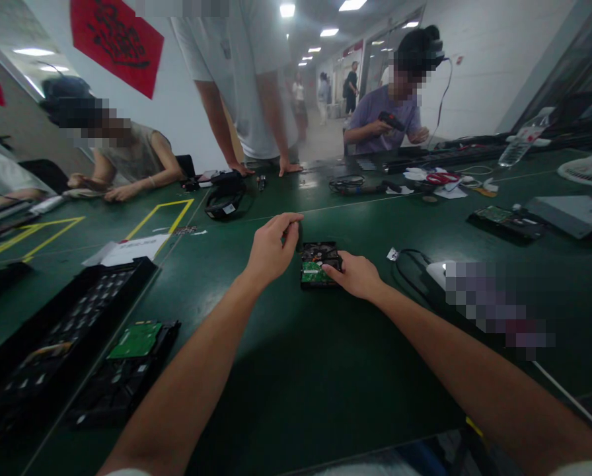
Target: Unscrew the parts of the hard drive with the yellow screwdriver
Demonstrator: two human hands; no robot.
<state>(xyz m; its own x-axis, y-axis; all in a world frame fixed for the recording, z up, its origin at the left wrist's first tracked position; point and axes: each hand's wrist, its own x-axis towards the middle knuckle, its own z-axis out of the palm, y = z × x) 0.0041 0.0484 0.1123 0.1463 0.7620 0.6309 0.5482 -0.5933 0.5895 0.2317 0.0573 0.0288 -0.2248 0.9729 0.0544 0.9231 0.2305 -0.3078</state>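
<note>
A hard drive (318, 272) lies on the green table in front of me, its green circuit board facing up on the near half. My right hand (359, 274) grips it by the right side, thumb over the top and fingers along the edge. Just left of the drive's far corner is my left hand (275, 246), raised a little, with fingers bent and pressed together. Whatever those fingers may hold is hidden. A second unit with a green board (136, 340) rests near my left forearm.
At left stands a long black tray (73, 330) holding small parts. A cable (405, 264) and a white power strip (437, 272) lie at right. Further back are another drive (507, 223), a grey box (573, 215), a bottle (526, 140) and a black headset (225, 201). Several people are around the table.
</note>
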